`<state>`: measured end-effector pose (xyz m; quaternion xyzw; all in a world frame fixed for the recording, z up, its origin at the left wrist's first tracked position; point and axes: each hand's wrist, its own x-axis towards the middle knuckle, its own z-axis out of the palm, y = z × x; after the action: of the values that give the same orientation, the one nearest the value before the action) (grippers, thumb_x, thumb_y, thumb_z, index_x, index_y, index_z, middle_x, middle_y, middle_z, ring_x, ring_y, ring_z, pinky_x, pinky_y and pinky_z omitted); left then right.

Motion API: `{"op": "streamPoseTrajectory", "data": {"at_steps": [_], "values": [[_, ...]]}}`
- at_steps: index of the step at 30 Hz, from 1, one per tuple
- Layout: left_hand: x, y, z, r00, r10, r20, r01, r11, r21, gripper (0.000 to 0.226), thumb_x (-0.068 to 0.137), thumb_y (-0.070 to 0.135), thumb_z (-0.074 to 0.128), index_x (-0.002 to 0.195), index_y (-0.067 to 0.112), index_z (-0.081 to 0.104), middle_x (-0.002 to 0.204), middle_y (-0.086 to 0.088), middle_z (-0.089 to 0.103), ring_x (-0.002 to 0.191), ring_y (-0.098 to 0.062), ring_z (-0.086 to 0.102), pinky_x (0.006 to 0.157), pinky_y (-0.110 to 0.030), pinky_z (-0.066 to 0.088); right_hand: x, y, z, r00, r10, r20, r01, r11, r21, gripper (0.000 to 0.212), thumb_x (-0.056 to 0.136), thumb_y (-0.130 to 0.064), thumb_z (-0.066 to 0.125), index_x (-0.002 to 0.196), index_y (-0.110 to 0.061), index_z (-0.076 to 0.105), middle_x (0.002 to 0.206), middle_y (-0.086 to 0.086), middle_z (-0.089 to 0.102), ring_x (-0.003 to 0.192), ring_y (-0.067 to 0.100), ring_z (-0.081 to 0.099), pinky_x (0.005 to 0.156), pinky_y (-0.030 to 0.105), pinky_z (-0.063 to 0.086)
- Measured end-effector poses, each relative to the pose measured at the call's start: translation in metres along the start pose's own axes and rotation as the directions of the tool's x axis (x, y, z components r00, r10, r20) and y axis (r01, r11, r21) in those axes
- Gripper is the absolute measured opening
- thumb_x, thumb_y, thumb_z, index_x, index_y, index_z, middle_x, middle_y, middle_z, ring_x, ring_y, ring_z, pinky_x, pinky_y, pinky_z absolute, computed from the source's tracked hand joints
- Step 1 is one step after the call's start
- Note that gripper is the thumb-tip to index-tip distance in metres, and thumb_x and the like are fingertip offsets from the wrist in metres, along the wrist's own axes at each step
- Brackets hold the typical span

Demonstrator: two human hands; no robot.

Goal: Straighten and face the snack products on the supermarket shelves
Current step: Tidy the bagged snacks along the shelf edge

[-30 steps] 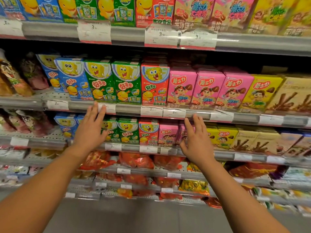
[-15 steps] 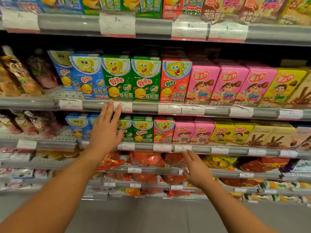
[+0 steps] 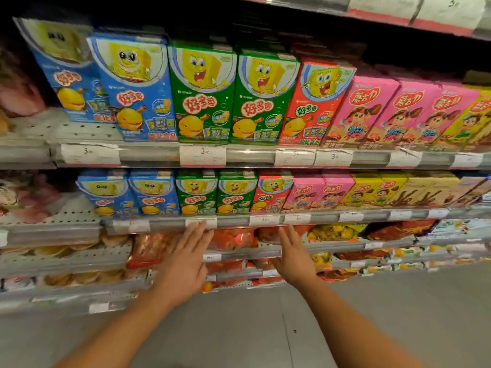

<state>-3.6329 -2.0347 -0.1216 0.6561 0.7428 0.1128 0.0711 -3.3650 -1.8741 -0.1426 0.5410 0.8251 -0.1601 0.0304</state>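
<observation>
Below green snack boxes [image 3: 216, 199] | left grip [image 3: 183, 264], right grip [image 3: 296, 257] | fingers straight, empty

Blue boxes [image 3: 132, 86], green boxes [image 3: 202, 94], a red box [image 3: 313, 104], pink boxes [image 3: 364, 115]; cartoon-printed fronts.

Both hands are held flat with fingers straight before the shelves: the left hand [image 3: 183, 264] at a price rail [image 3: 231, 221], the right hand [image 3: 296, 257] near red snack bags [image 3: 233, 239].
</observation>
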Motion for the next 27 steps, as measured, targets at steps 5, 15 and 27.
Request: {"op": "streamPoseTrajectory", "data": {"at_steps": [5, 15, 27], "values": [[0.036, 0.051, 0.028, 0.991, -0.045, 0.129, 0.037, 0.997, 0.065, 0.093, 0.097, 0.034, 0.052, 0.156, 0.028, -0.020, 0.161, 0.002, -0.035, 0.152, -0.023, -0.027, 0.128, -0.049, 0.002, -0.001, 0.019, -0.005, 0.995, -0.092, -0.022, 0.093, 0.995, 0.037, 0.086, 0.097, -0.043, 0.058, 0.163, -0.028, 0.006, 0.171, -0.002, -0.005, 0.157, 0.026, 0.010, 0.119, 0.042, 0.038], [0.074, 0.125, 0.086, 0.924, -0.380, 0.045, 0.382, 0.923, -0.035, 0.112, 0.090, 0.041, 0.067, 0.158, 0.022, -0.020, 0.163, 0.003, -0.036, 0.151, -0.033, -0.029, 0.124, -0.053, 0.004, 0.036, 0.212, -0.024, 0.987, 0.158, 0.034, -0.161, 0.952, 0.261, 0.063, 0.095, -0.028, 0.067, 0.151, -0.014, 0.041, 0.157, 0.009, 0.040, 0.130, 0.033, 0.054, 0.100, 0.043, 0.047], [0.083, 0.131, 0.110, 0.916, -0.387, -0.109, 0.385, 0.922, -0.036, 0.111, 0.079, 0.041, 0.069, 0.163, 0.017, 0.003, 0.171, -0.006, -0.007, 0.151, -0.046, 0.021, 0.111, -0.065, 0.038, 0.142, 0.347, -0.020, 0.869, 0.420, 0.261, -0.435, 0.401, 0.806, 0.015, 0.096, -0.010, 0.068, 0.097, -0.011, 0.053, 0.095, 0.018, 0.060, 0.085, 0.033, 0.060, 0.080, 0.048, 0.052]]}}
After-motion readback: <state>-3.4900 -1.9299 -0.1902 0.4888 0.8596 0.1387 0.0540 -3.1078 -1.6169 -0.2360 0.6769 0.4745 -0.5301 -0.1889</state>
